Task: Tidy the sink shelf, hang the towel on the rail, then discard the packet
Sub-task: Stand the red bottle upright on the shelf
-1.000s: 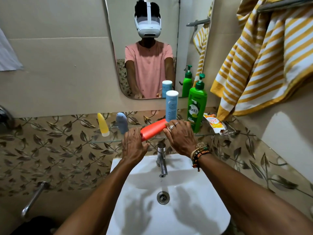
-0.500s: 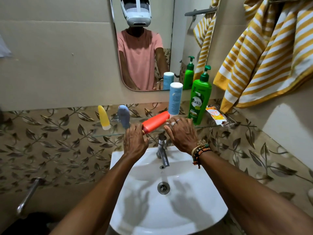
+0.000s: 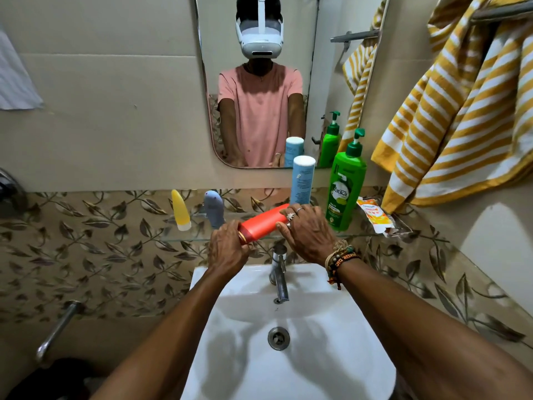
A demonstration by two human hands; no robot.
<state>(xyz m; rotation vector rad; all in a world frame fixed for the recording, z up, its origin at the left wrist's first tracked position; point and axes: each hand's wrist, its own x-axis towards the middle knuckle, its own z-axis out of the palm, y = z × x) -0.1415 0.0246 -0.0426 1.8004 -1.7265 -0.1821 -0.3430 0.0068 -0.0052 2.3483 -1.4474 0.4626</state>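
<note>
You have the red bottle [image 3: 264, 222] in both hands just above the tap [image 3: 279, 272], lying slantwise with its cap end lower and to the tap's left. Your left hand [image 3: 227, 249] has its fingers curled round that cap end, and your right hand [image 3: 310, 235] wraps the body from above, fingers bent over it. This looks like a two-handed hold meant to steady the body while the cap is seen to, or to swing the bottle upright. Which of the two cannot be told from here. The bottle sits at the front of the shelf [image 3: 190, 235]; whether it touches the glass is hidden by your hands. Behind the tap the blue tube [image 3: 301, 180] stands upright, and the green bottle [image 3: 344, 192] stands just right of it, both set back against the wall, probably so they cannot tip forward. Left of the tap, the yellow tube [image 3: 180, 210] and grey tube [image 3: 214, 207] stand on their caps, close together. The packet [image 3: 372, 215] lies flat far right of the tap, beyond the green bottle, untouched and waiting to be thrown out. High to the tap's right the towel [image 3: 461, 111] is draped over the rail [image 3: 501, 11], bunched and uneven, so it may want straightening. You appear to be in the shelf-tidying step, and the red bottle needs a standing place among the others.
</note>
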